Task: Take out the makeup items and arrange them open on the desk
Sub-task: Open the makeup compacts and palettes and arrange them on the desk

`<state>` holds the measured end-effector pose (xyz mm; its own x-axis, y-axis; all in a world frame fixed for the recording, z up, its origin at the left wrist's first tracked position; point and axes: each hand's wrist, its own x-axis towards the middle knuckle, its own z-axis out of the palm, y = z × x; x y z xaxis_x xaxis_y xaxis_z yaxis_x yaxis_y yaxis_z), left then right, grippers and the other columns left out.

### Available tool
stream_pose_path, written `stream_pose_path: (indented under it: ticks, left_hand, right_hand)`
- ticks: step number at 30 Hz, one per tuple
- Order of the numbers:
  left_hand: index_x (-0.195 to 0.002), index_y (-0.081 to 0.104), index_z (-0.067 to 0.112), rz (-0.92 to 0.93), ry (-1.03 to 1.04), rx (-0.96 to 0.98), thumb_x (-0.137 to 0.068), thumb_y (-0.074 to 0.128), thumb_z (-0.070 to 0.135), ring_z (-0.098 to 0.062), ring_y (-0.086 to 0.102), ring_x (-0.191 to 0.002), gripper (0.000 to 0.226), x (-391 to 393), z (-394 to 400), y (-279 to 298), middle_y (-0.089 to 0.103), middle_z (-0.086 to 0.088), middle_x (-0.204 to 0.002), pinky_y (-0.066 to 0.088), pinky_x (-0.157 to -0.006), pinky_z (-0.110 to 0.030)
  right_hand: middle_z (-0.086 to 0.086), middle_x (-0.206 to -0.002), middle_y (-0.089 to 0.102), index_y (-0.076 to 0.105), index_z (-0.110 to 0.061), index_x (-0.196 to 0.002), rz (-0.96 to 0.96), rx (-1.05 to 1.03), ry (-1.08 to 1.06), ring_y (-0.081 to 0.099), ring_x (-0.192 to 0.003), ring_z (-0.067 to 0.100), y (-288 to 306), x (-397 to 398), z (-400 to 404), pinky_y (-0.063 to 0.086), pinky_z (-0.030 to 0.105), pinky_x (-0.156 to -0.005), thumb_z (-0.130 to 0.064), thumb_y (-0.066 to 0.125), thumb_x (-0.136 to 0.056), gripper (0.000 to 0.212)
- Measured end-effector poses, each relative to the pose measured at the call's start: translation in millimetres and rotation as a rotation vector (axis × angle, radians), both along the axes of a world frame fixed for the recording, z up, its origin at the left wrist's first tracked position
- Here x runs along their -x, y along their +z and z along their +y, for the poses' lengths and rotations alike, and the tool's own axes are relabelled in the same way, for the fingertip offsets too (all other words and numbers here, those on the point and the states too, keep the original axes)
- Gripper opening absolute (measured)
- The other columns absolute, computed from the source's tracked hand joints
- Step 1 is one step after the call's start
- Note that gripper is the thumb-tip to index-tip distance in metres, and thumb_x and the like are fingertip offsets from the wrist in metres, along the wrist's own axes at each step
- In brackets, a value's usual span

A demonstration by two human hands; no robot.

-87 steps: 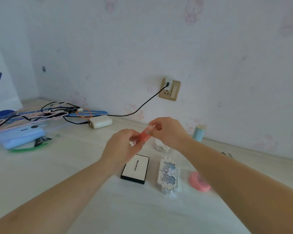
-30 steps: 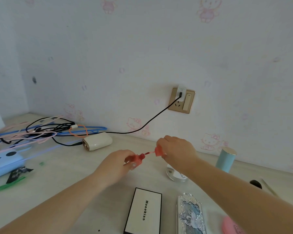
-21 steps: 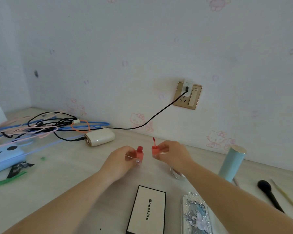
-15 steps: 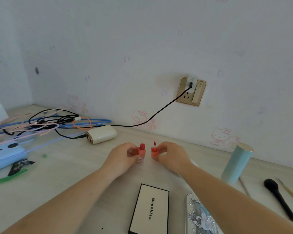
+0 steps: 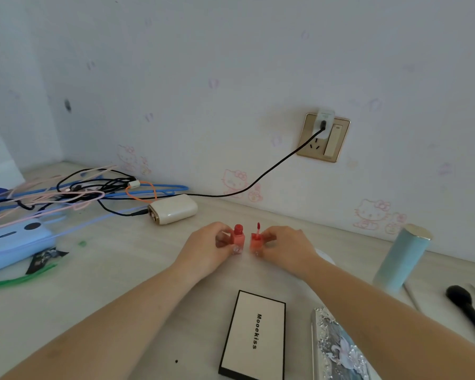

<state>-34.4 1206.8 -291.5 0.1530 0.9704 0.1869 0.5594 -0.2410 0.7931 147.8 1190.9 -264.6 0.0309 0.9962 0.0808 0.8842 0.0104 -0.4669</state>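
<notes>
**Lip gloss opened, both halves being stood on the desk**

Your left hand (image 5: 207,246) pinches the lip gloss bottle (image 5: 238,238), upright on the desk (image 5: 115,292) at centre. At its 3 o'clock, just beside but apart, your right hand (image 5: 285,249) pinches the cap (image 5: 256,240), wand tip pointing up. You appear to be in the setting-down step for this item. Next, let go of both gently so neither tips; the inverted cap looks the less steady. At 6 o'clock lie the closed Mooekiss palette (image 5: 254,335) and the ornate silver case (image 5: 337,349), which by my reading still need opening. The blue tube (image 5: 401,256) stands at 3 o'clock.
</notes>
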Motion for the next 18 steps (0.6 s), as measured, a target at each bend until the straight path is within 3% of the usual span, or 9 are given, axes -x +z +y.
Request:
stream_pose_path:
  ticks: [4,6,8,10,12,15,18]
  left_hand:
    - [-0.131,0.043,0.021,-0.106,0.009,0.042,-0.073,0.079,0.023,-0.013,0.061,-0.097,0.069,-0.4,-7.5,3.2,0.06,0.003,-0.108,0.047,-0.09,-0.027]
    - [-0.122,0.046,0.025,-0.21,0.077,-0.052,-0.076,0.076,0.021,-0.008,0.061,-0.088,0.054,-0.3,-18.3,8.9,0.058,0.005,-0.105,0.047,-0.078,-0.019]
    - [-0.099,0.051,0.033,-0.275,0.11,-0.195,-0.08,0.071,0.019,0.0,0.058,-0.074,0.031,-2.1,-35.3,16.5,0.061,0.011,-0.093,0.043,-0.064,-0.007]
    - [-0.085,0.055,0.035,-0.274,0.028,-0.269,-0.082,0.069,0.015,0.001,0.059,-0.071,0.024,-9.0,-54.0,23.2,0.064,0.012,-0.083,0.043,-0.062,-0.006]
    - [-0.083,0.058,0.035,-0.241,-0.097,-0.257,-0.083,0.068,0.016,0.003,0.061,-0.075,0.021,-20.1,-68.5,27.9,0.066,0.013,-0.082,0.045,-0.066,-0.007]
    - [-0.096,0.06,0.03,-0.178,-0.254,-0.143,-0.084,0.067,0.023,0.01,0.061,-0.086,0.015,-37.7,-76.6,30.0,0.066,0.014,-0.096,0.046,-0.077,-0.007]
    - [-0.124,0.053,0.022,-0.079,-0.34,-0.029,-0.086,0.066,0.027,0.003,0.056,-0.11,0.04,-52.8,-74.1,26.9,0.062,0.006,-0.12,0.046,-0.095,-0.019]
  right_hand:
    - [-0.007,-0.134,0.053,0.049,-0.027,-0.131,0.06,0.006,0.024,0.047,-0.123,0.014,11.7,-10.9,-5.7,0.032,0.03,-0.106,-0.041,0.073,-0.074,0.064]
    - [-0.005,-0.137,0.049,0.044,-0.027,-0.134,0.044,-0.036,0.033,0.045,-0.125,0.015,22.4,-21.1,-12.8,0.033,0.028,-0.099,-0.041,0.07,-0.077,0.064]
    - [-0.003,-0.136,0.048,0.045,-0.028,-0.133,-0.008,-0.085,0.017,0.046,-0.123,0.017,33.2,-31.9,-19.4,0.034,0.029,-0.096,-0.041,0.063,-0.084,0.054]
    - [0.001,-0.136,0.048,0.047,-0.027,-0.131,-0.054,-0.099,-0.006,0.047,-0.122,0.02,42.0,-40.3,-24.7,0.035,0.031,-0.095,-0.037,0.057,-0.089,0.044]
    - [0.004,-0.135,0.048,0.048,-0.025,-0.13,-0.09,-0.093,-0.016,0.048,-0.121,0.022,48.5,-45.6,-28.9,0.035,0.032,-0.096,-0.032,0.053,-0.092,0.039]
    - [0.007,-0.135,0.047,0.047,-0.023,-0.131,-0.126,-0.08,-0.026,0.048,-0.12,0.024,54.1,-49.6,-37.0,0.037,0.033,-0.096,-0.026,0.049,-0.095,0.037]
    - [0.008,-0.134,0.046,0.046,-0.023,-0.132,-0.256,-0.03,-0.033,0.05,-0.119,0.026,51.0,-52.1,-45.8,0.04,0.035,-0.097,-0.026,0.046,-0.095,0.037]
